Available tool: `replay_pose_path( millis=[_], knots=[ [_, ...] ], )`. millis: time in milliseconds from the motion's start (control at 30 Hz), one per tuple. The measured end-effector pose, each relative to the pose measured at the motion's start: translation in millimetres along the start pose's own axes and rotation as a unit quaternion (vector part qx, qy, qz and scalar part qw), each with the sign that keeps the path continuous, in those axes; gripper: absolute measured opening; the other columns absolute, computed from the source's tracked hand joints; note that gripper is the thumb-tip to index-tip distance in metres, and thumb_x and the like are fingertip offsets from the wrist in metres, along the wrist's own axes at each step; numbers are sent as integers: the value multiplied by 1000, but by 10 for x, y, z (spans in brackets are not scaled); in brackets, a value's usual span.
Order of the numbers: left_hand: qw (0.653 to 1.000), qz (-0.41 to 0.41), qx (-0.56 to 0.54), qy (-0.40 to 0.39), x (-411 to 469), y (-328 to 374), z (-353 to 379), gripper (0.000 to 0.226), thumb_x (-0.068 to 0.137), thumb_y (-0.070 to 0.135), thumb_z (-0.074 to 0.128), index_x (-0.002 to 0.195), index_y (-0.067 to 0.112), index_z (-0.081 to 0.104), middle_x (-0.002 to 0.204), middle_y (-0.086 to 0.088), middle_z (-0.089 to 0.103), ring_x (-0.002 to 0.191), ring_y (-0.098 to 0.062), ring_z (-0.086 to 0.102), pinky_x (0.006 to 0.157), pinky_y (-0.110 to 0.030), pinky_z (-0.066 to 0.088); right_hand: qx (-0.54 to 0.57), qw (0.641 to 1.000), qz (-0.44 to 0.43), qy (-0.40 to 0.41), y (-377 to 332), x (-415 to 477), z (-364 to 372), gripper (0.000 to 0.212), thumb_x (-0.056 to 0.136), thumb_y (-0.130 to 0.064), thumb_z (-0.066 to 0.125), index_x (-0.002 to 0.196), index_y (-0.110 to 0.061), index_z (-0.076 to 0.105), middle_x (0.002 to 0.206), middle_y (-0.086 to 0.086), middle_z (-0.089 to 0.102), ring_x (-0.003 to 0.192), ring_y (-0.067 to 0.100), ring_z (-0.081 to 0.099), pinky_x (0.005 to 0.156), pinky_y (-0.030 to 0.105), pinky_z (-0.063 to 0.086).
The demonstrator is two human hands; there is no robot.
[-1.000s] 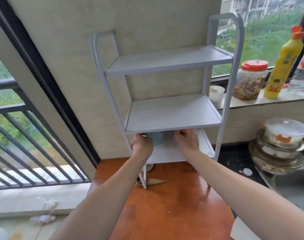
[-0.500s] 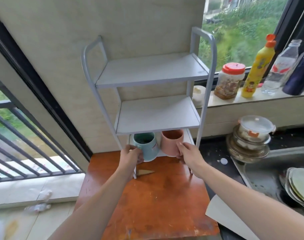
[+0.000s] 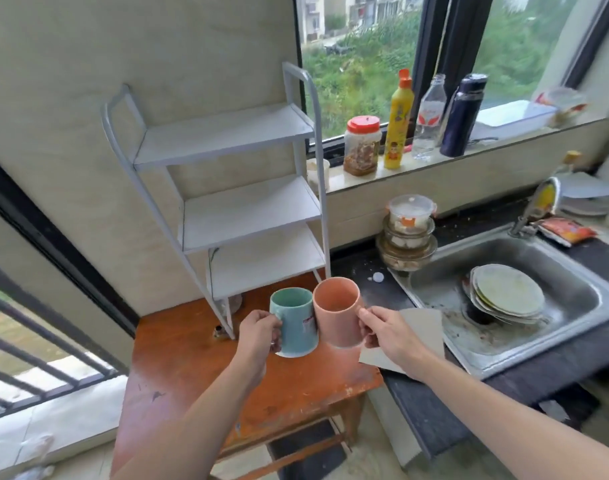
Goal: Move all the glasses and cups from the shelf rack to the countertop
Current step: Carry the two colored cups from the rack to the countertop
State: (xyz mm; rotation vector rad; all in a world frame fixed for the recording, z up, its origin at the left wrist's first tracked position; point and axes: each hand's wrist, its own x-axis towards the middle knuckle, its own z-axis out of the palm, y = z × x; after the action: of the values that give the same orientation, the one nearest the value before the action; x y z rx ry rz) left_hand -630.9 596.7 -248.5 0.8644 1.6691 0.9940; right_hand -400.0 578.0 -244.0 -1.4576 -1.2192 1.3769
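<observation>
Left hand (image 3: 259, 332) gripping teal mug (image 3: 293, 322); right hand (image 3: 386, 332) gripping pink mug (image 3: 337, 311); mugs touching between hands, white rack (image 3: 251, 216) beyond

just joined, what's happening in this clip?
A person is clearing cups off a white shelf rack. The left hand holds a teal cup and the right hand holds a pink cup, both lifted in front of the rack above the wooden table. The cups sit side by side, about touching. All three rack shelves look bare. Neither cup is set down yet; the dark countertop lies to the right, by the sink.
</observation>
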Motion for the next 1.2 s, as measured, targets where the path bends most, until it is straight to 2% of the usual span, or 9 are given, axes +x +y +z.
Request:
replay_pose_path(
  millis=[200,267,333,433,600,733,933,1067,1200],
  knots=[
    [992,-6,57,-110,-453,-184,740,11,93,11,48,94,5,57,94,-12,62,85,-23,61,69,-32,53,6,995,56,86,399,-802,-748,35,101,-22,50,68,-11,55,59,4,51,50,14,49,50,23,41],
    [986,5,62,-157,-653,-125,1073,8,91,8,48,87,6,55,86,-11,59,79,-22,58,64,-32,51,13,991,60,122,514,-1072,-1064,36,100,-24,50,67,-12,55,59,6,54,50,16,50,50,26,41],
    [979,9,53,-194,-865,-52,1382,6,86,1,48,83,6,51,72,-11,51,65,-21,49,58,-32,44,42,985,69,155,637,-1310,-1346,37,100,-24,51,64,-13,55,56,6,53,49,18,49,51,29,40],
    [964,10,59,-258,-1263,28,1932,13,80,-1,49,75,11,48,58,-9,42,51,-21,40,54,-29,37,86,967,80,227,859,-1729,-1828,38,100,-24,52,64,-12,55,51,5,52,45,18,47,52,30,41],
    [928,49,94,-358,-1944,78,3046,9,83,-4,48,80,5,51,58,-11,42,50,-20,39,49,-26,32,113,931,77,338,1206,-2476,-2738,37,100,-17,51,64,-9,53,47,4,49,40,17,45,42,24,39],
    [904,31,116,-410,-2581,-101,4083,9,83,-3,47,80,5,50,58,-11,44,52,-21,41,52,-27,34,141,900,94,400,1528,-3143,-3549,37,100,-16,51,64,-9,50,48,6,46,38,18,43,39,21,36],
    [863,20,141,-485,-3605,-461,5421,9,79,1,48,82,4,55,56,-9,46,50,-21,44,52,-28,36,171,855,119,475,1963,-4154,-4721,37,101,-19,50,64,-10,50,46,0,46,35,12,42,40,19,38],
    [829,-4,149,-539,-4206,-563,6060,9,79,0,46,81,6,52,46,-4,43,46,-20,41,52,-27,33,193,822,125,522,2159,-4700,-5238,36,99,-23,53,65,-11,53,47,-1,47,39,13,44,45,23,41],
    [797,-7,177,-577,-4653,-588,6723,9,83,-2,44,82,5,50,45,-4,42,47,-20,43,51,-26,36,210,797,125,552,2311,-5045,-5680,35,99,-26,53,68,-13,53,53,0,48,47,16,45,49,25,42]
  ],
)
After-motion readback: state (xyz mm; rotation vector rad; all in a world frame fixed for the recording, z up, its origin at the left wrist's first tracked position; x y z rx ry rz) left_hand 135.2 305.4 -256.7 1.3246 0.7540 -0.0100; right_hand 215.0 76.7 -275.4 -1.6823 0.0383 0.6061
